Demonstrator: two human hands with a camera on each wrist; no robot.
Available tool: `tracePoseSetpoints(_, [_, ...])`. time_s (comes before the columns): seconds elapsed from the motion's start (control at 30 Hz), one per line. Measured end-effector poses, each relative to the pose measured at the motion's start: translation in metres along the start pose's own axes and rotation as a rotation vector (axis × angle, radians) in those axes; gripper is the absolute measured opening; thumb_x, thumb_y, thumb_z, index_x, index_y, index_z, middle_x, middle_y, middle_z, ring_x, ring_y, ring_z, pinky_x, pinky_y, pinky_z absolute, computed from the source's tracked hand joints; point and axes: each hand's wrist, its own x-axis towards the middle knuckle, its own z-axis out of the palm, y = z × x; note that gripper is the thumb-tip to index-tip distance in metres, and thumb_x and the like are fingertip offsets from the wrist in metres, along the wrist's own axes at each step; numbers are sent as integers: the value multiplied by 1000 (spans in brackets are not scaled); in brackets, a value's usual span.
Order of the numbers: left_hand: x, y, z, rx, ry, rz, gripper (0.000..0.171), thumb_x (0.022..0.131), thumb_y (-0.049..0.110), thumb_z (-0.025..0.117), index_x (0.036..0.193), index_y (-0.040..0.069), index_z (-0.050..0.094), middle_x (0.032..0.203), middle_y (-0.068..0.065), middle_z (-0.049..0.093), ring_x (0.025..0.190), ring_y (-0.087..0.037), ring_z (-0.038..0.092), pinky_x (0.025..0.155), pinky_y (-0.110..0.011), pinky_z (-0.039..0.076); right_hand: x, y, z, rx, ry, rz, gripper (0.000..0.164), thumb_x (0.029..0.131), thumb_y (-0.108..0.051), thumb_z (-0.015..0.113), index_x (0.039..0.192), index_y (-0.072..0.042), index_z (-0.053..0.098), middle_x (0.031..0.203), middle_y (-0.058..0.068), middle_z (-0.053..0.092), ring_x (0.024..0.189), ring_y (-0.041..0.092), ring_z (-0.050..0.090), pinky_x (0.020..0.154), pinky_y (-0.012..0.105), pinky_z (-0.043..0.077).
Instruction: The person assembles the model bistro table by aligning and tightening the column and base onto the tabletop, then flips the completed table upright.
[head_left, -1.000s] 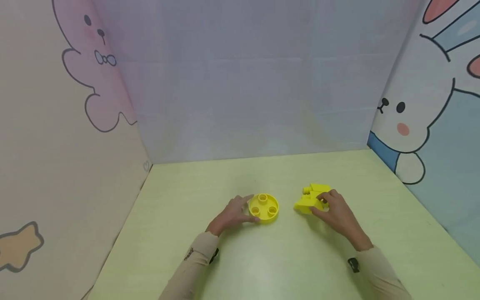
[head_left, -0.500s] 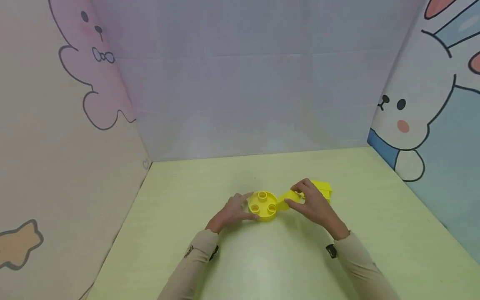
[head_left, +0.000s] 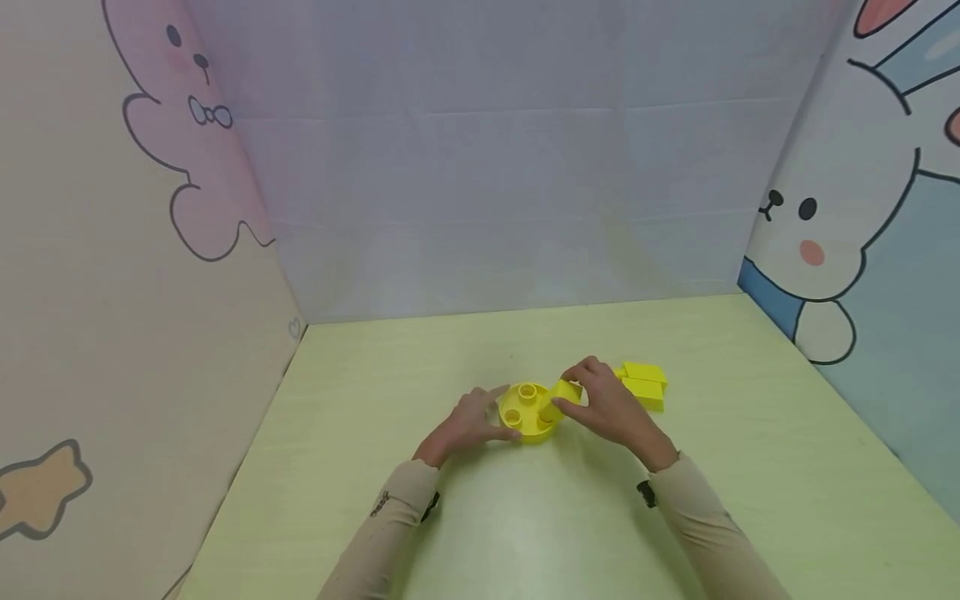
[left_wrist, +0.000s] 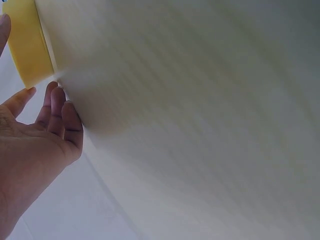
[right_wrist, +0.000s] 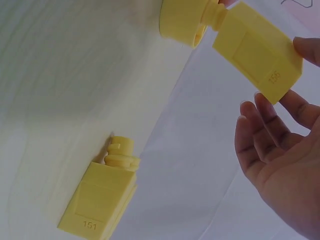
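Observation:
A round yellow base (head_left: 529,406) with raised sockets lies on the table. My left hand (head_left: 467,423) holds it at its left edge between thumb and index finger; in the left wrist view its side (left_wrist: 29,45) shows between them. My right hand (head_left: 611,410) pinches a yellow necked block (head_left: 562,395) marked 155. The block tilts, its neck down at the base's right-hand socket. Seen from the right wrist, the neck (right_wrist: 214,16) meets the base's rim (right_wrist: 179,22); how far it is seated is hidden.
Beyond the right hand, a similar yellow block (head_left: 643,388) lies on the pale table (head_left: 480,517); in the right wrist view this block (right_wrist: 97,197) carries the number 151. Walls with cartoon animals surround the table on three sides.
My right hand has carried the necked block leftward, from beside the other yellow block to the round base, tilting it neck-down. The left hand has stayed at the base.

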Motion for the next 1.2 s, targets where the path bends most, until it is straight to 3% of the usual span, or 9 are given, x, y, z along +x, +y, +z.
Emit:
tracePoseSetpoints(0.33, [1, -2, 2, 7, 7, 15, 91, 85, 47, 84, 159, 13, 43, 118, -13, 53, 106, -28, 47, 89, -47, 45, 7, -10, 5, -101, -24, -63, 34, 91, -24, 81, 112, -1, 70, 107, 11, 58, 94, 29, 54, 80, 44, 51])
tracePoseSetpoints(0.53, [2, -3, 3, 9, 9, 20, 92, 85, 48, 83, 159, 13, 43, 120, -13, 53, 107, -28, 47, 90, -47, 45, 6, -11, 11, -184, -13, -45, 35, 91, -29, 81, 108, -1, 70, 103, 12, 58, 93, 32, 54, 80, 46, 49])
tracePoseSetpoints(0.77, [4, -2, 3, 2, 11, 20, 91, 85, 46, 84, 158, 12, 43, 121, -15, 54, 109, -29, 48, 91, -49, 45, 0, -8, 10, -203, 6, -4, 42, 91, -35, 79, 113, 0, 70, 105, 15, 60, 95, 36, 55, 79, 49, 49])
tracePoseSetpoints(0.93, [3, -1, 1, 13, 12, 25, 91, 85, 46, 84, 158, 11, 43, 122, -16, 54, 108, -29, 48, 91, -48, 45, -7, -7, 7, -223, 8, 49, 36, 90, -35, 79, 100, -1, 70, 97, 11, 59, 88, 32, 53, 76, 46, 47])
tracePoseSetpoints(1.07, [0, 0, -1, 12, 13, 30, 90, 86, 44, 84, 158, 10, 43, 124, -18, 54, 110, -30, 48, 92, -50, 45, -7, -9, 11, -271, 23, 63, 43, 90, -43, 79, 92, -1, 68, 87, 9, 57, 80, 29, 52, 72, 44, 46])
tracePoseSetpoints(1.2, [1, -1, -1, 5, 13, 25, 90, 86, 44, 84, 158, 9, 43, 125, -18, 54, 111, -31, 48, 93, -51, 45, -7, -13, 8, -274, -11, 50, 53, 91, -51, 75, 105, 0, 70, 94, 12, 62, 83, 30, 55, 74, 45, 48])
